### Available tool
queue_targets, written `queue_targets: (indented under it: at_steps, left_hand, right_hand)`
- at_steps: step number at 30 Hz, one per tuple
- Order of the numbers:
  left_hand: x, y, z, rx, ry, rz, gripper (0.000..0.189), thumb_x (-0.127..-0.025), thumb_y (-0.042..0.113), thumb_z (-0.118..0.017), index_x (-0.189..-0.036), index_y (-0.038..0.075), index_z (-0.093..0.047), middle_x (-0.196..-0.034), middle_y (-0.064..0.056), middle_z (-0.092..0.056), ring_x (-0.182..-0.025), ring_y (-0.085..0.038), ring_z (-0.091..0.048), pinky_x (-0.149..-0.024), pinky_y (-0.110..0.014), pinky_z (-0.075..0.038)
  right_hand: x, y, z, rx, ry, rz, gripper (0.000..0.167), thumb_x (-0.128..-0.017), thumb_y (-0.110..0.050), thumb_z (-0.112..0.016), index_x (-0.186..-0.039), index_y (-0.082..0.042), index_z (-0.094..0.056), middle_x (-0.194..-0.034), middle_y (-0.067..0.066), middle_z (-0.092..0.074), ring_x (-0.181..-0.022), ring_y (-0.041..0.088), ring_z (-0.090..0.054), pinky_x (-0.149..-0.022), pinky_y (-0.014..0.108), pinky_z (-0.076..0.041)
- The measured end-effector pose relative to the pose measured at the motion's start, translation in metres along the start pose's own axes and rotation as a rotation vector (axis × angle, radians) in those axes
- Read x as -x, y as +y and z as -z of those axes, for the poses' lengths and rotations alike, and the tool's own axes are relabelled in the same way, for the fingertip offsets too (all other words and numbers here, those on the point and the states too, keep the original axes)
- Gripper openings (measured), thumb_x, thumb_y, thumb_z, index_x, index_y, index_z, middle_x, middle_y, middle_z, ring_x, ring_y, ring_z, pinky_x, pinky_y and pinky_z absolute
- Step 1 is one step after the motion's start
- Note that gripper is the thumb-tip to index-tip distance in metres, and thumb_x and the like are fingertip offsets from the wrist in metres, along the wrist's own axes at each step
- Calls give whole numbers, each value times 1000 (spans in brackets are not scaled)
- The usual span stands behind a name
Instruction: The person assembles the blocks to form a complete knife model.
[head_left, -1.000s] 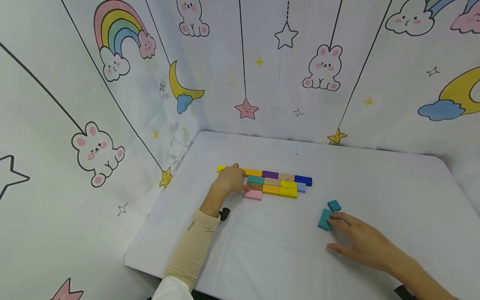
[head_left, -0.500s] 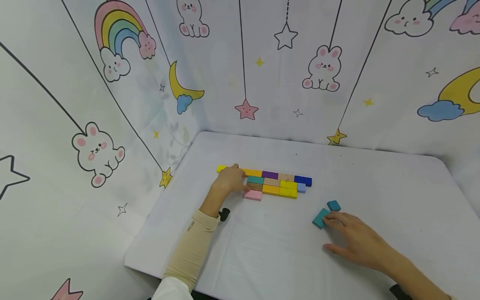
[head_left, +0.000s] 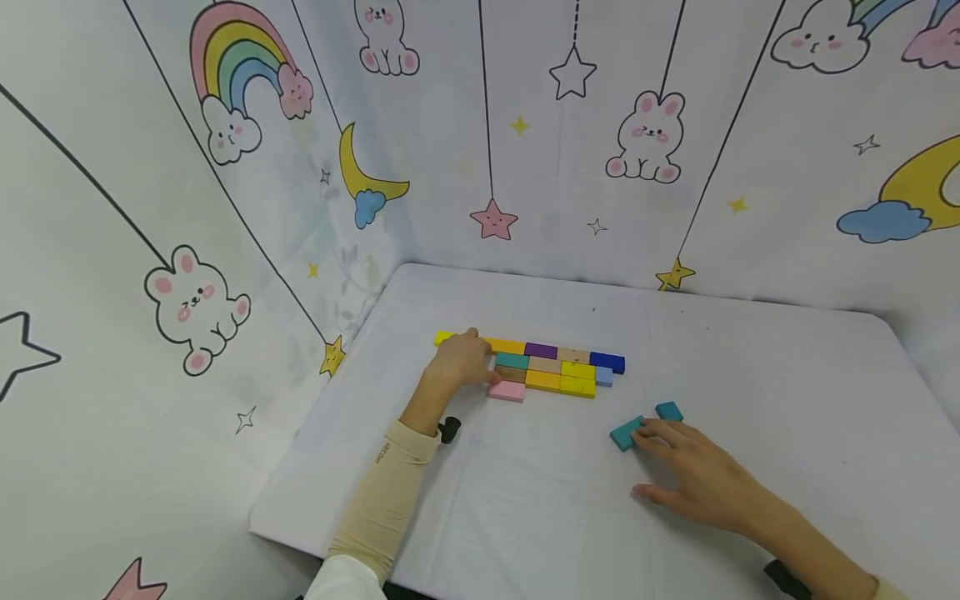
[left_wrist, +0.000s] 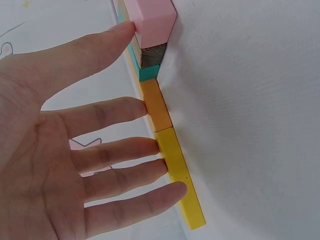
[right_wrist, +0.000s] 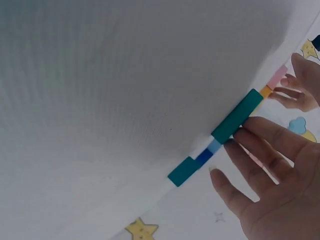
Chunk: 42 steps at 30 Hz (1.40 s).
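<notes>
My left hand (head_left: pixel 459 360) rests at the left end of several rows of coloured wooden blocks. In the left wrist view its straight fingers touch a yellow block (left_wrist: pixel 175 155) and an orange block (left_wrist: pixel 156 102), while the thumb tip meets the pink block (left_wrist: pixel 155 22). Toward the right, my right hand (head_left: pixel 693 479) has its fingertips against a long teal block (head_left: pixel 625 435) lying flat on the table; its thumb stands apart. A smaller teal block (head_left: pixel 668 411) lies just behind those fingers, partly covered by them in the head view.
The rows hold a purple block (head_left: pixel 541 351), a dark blue block (head_left: pixel 607 362) and a light blue block (head_left: pixel 603 377) toward the right. All sit on a white-covered table (head_left: pixel 787 383). A curtain (head_left: pixel 555 167) printed with bunnies and stars hangs behind it.
My right hand has slid the long teal block leftward, away from the smaller one, and the block has turned. The left hand and the rows have stayed in place.
</notes>
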<state>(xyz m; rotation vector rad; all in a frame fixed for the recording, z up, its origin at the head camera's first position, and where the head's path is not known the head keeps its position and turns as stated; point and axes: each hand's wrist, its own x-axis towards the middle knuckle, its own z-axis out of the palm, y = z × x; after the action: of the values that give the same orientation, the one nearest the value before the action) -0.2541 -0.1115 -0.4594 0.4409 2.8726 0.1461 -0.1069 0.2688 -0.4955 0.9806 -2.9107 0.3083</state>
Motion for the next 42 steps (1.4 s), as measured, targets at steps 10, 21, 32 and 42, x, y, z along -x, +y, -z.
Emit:
queue_targets:
  at_steps: [10, 21, 32, 42]
  left_hand:
    - [1, -1, 1, 5, -7, -2, 58, -89, 49, -81, -134, 11, -72, -130, -13, -62, -108, -28, -64, -99, -46, -55]
    - [0, 0, 2, 3, -11, 2, 58, -89, 49, -81, -134, 13, -72, -129, -12, -62, -106, -27, -64, -98, -44, -56]
    - [-1, 0, 1, -1, -8, 6, 57, -89, 49, -81, -133, 13, -73, -127, -12, -62, -105, -26, -64, -97, -44, -56]
    - [-1, -1, 0, 11, -12, 5, 56, -90, 48, -80, -135, 16, -73, -131, -12, -61, -107, -27, -64, -98, -45, -56]
  right_hand:
    - [-6, -6, -3, 9, -20, -10, 71, -85, -59, -81, -135, -11, -70, -140, 8, -63, -125, 34, -63, -100, 56, -54]
    - [-10, -11, -4, -13, -36, -21, 69, -85, -58, -82, -137, -14, -69, -142, 4, -64, -129, 30, -61, -103, 57, -52]
    - [-20, -21, -6, -62, -102, 6, 73, -88, -58, -79, -146, -17, -63, -153, 1, -56, -139, 27, -54, -114, 59, -41]
    - [-29, -26, -6, -74, -137, 9, 78, -88, -58, -78, -151, -18, -57, -153, 1, -56, -138, 29, -55, -113, 59, -42]
